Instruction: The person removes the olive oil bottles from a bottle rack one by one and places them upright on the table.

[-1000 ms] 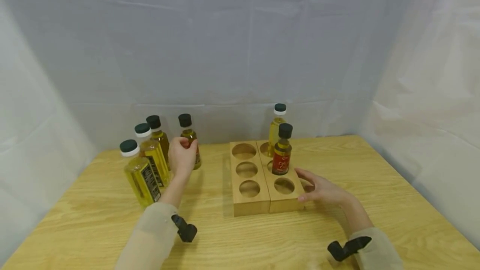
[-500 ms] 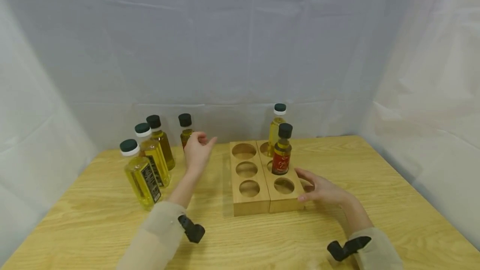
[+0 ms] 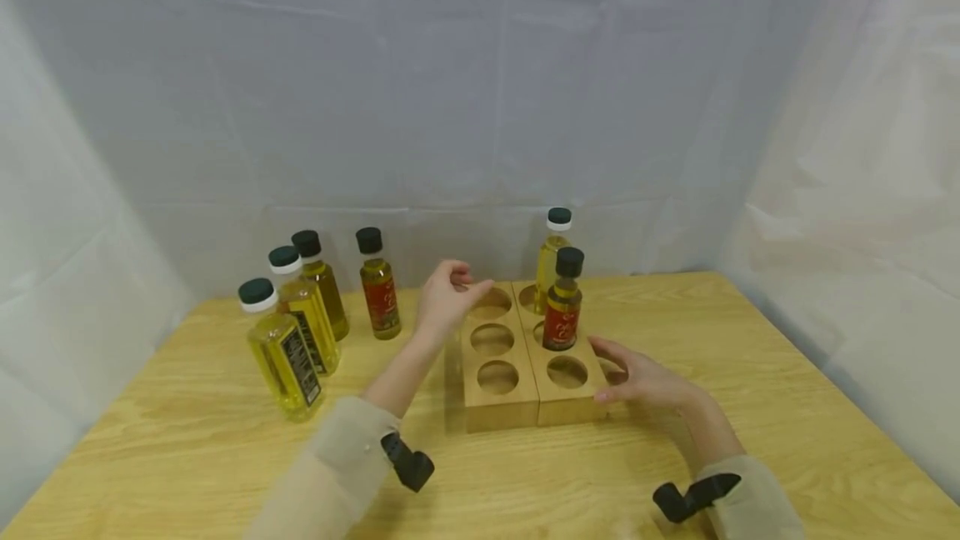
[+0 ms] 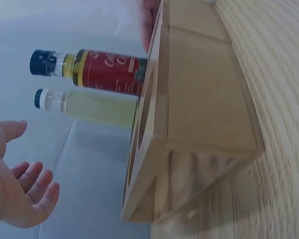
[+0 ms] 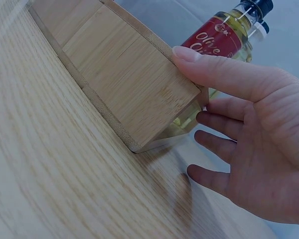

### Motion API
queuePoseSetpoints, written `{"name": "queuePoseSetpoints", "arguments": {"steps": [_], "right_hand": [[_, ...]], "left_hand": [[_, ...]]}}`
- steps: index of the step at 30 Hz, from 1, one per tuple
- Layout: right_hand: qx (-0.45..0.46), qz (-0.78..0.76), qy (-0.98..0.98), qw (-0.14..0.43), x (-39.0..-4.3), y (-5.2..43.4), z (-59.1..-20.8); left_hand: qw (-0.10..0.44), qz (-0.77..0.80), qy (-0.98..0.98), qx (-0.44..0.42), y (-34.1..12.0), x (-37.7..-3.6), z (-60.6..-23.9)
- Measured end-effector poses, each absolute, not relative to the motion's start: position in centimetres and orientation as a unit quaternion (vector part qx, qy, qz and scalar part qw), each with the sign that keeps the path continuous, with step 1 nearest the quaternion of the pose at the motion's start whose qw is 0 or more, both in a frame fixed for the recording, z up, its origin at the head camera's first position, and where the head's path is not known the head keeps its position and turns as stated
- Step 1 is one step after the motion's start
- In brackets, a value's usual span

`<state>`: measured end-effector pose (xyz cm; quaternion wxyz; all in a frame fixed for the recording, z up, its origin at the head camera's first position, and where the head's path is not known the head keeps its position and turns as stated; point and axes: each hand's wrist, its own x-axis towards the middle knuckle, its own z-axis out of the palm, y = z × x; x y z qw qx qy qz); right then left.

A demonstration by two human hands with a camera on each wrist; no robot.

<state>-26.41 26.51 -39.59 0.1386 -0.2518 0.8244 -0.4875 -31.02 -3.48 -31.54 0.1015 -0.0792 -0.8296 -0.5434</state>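
My left hand (image 3: 446, 298), empty with loosely bent fingers, hovers beside the back left hole of the wooden bottle rack (image 3: 501, 417). In the left wrist view its thumb stands apart from the fingers (image 4: 39, 186). My right hand (image 3: 648, 380) grips the rack's front right corner, thumb on the front edge and fingers at the side, as the right wrist view shows. In the rack's right half, a red-labelled olive oil bottle (image 3: 562, 315) stands in the middle hole. Behind it, a white-collared bottle of pale oil (image 3: 550, 261) occupies the back hole.
Left of the rack stands another red-labelled oil bottle (image 3: 380, 298). Farther left are a dark-capped bottle (image 3: 326, 286) and two larger white-collared oil bottles, one behind (image 3: 309, 307) and one in front (image 3: 281, 361). White sheeting (image 3: 480, 107) hangs around the wooden table (image 3: 570, 482).
My left hand has moved right, away from the red-labelled bottle on the table, to the rack's back left. That bottle is now fully visible. My right hand has stayed at the rack's corner.
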Motion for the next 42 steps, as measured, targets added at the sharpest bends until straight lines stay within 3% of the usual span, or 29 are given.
{"name": "queuePoseSetpoints", "arguments": {"steps": [12,22,42], "right_hand": [[-0.239,-0.489,0.827,0.137,-26.1,26.3,-39.6],[-0.228,-0.482,0.834,0.142,-26.1,26.4,-39.5],[-0.239,-0.488,0.827,0.146,-26.4,26.6,-39.7]], "left_hand": [[0.016,-0.519,-0.843,-0.139,0.1,-29.8,-31.2],[-0.041,-0.533,-0.835,-0.133,2.9,-29.4,-31.1],[-0.028,-0.519,-0.845,-0.127,5.7,-30.7,-32.8]]}}
